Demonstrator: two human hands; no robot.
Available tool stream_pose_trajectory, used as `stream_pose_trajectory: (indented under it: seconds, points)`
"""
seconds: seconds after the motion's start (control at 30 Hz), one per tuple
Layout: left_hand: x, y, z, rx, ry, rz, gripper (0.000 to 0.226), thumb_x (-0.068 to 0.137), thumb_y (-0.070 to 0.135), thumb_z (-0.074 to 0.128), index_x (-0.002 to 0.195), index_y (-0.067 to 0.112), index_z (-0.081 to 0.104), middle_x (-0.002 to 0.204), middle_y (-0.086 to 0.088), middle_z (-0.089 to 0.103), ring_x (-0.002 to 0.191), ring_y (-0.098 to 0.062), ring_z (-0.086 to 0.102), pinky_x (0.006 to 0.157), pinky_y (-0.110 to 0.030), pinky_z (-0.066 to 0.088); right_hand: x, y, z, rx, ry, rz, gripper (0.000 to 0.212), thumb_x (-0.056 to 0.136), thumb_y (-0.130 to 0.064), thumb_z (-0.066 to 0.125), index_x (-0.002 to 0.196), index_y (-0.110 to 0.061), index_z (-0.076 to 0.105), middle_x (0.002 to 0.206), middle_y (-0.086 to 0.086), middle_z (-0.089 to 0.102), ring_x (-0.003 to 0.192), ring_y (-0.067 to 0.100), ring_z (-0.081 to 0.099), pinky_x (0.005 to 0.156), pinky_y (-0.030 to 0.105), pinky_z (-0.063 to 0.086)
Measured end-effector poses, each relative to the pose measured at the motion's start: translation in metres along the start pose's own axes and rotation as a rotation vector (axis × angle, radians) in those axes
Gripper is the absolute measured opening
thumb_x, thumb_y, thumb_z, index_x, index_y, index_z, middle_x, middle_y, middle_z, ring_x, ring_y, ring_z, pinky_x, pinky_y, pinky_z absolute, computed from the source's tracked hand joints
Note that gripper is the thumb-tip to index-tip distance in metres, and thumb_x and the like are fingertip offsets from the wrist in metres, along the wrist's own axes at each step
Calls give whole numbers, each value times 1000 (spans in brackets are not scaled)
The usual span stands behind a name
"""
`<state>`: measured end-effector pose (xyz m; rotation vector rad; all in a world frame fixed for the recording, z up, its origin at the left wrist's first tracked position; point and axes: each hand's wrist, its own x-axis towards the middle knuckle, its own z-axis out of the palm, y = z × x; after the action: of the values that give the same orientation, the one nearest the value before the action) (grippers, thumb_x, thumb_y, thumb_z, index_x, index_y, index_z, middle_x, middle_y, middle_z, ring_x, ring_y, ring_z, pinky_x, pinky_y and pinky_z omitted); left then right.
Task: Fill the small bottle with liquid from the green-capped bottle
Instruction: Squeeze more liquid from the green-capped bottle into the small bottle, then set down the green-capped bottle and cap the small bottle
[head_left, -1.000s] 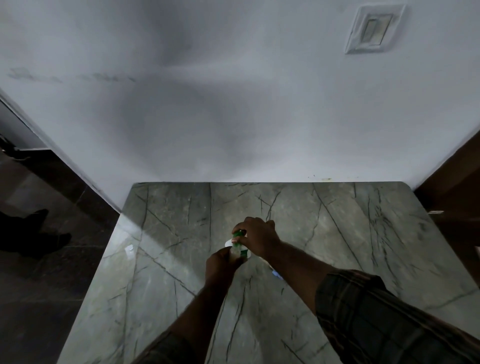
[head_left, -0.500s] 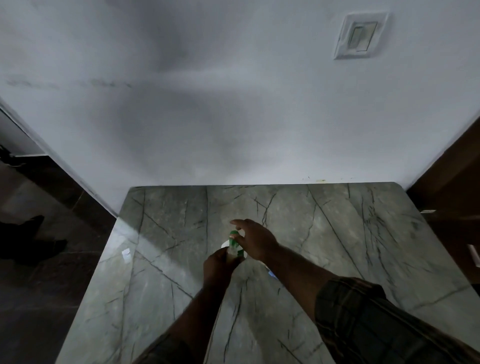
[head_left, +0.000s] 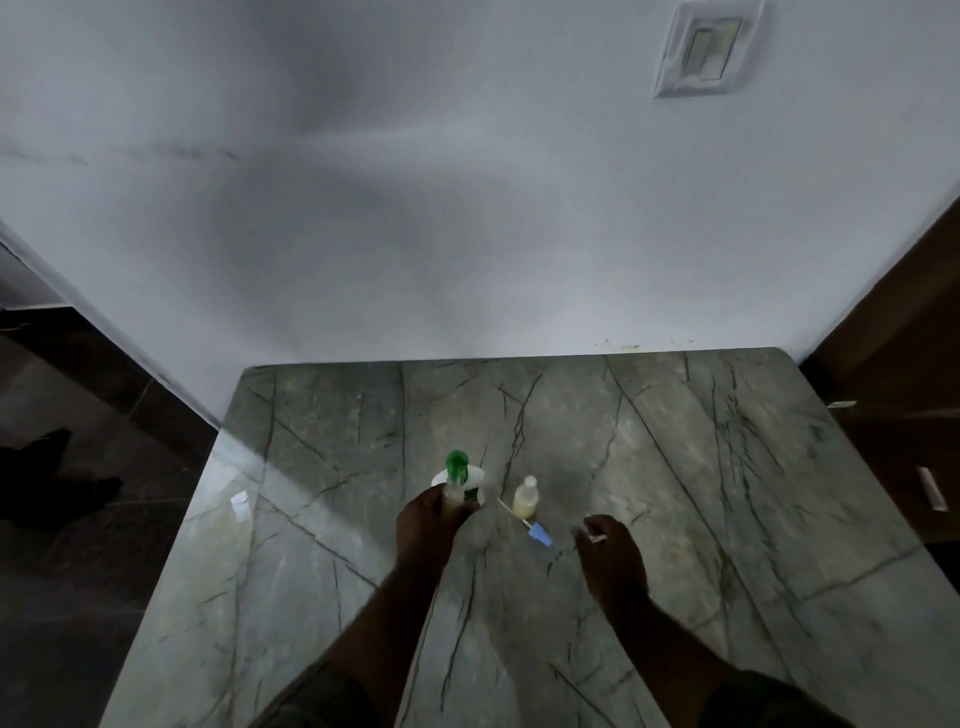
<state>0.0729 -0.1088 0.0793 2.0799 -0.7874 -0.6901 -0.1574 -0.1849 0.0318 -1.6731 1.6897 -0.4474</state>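
My left hand (head_left: 431, 525) grips the green-capped bottle (head_left: 456, 475) for pouring into the small bottle (head_left: 525, 498); my right hand (head_left: 613, 558) curls (holding something? unclear).

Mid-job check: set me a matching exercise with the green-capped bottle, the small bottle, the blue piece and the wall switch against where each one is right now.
1 green-capped bottle
2 small bottle
3 blue piece
4 wall switch

A lying on the table
B mounted high, upper right
C in the grip of the left hand
D standing free on the table

Pairs: 1-C, 2-D, 3-A, 4-B
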Motion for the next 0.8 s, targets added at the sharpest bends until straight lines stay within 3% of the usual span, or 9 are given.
stream_pose_trajectory:
  seconds: [0.13,0.23,0.4,0.53,0.7,0.8]
  points:
    - [3,-5,1,-12,-9,-12,45,74,36,82,114,20,70,86,10,69,84,-6,66,77,-23,54,-2,-4,18,-99,-169,-93,48,90,-40,66,133,-23,56,125,-4,60,104,10,59,88,25,50]
    - [2,-4,1,-16,-4,-6,43,73,36,83,111,21,71,80,15,67,79,2,62,68,-13,48,3,-13,30,-164,-175,-101,48,92,-43,61,135,-22,55,130,-4,58,119,13,55,94,25,45]
    - [2,-6,1,-12,1,-6,35,73,38,82,105,27,71,75,18,66,79,0,65,63,-11,45,9,-20,43,-235,-153,-110,25,94,-34,60,117,-26,64,117,-3,63,105,14,60,85,24,48]
    - [1,-5,-2,-16,-12,11,30,72,40,82,98,36,68,71,21,67,70,12,62,56,-6,44,14,-16,52,-279,-132,-90,22,95,-33,57,115,-27,63,112,-4,61,101,13,59,83,24,48]
    - [-1,-8,-6,-20,-29,12,29,73,39,82,97,39,67,73,18,69,70,12,63,60,-10,48,6,-16,57,-265,-130,-85,18,95,-35,55,110,-28,62,109,-5,59,100,15,60,82,28,50]
    - [-3,-8,-8,-33,-45,30,31,72,38,82,98,40,65,75,19,70,72,10,64,63,-12,50,-14,-9,47,-195,-110,-67,4,93,-39,58,96,-37,60,93,-13,62,83,5,60,76,26,53]
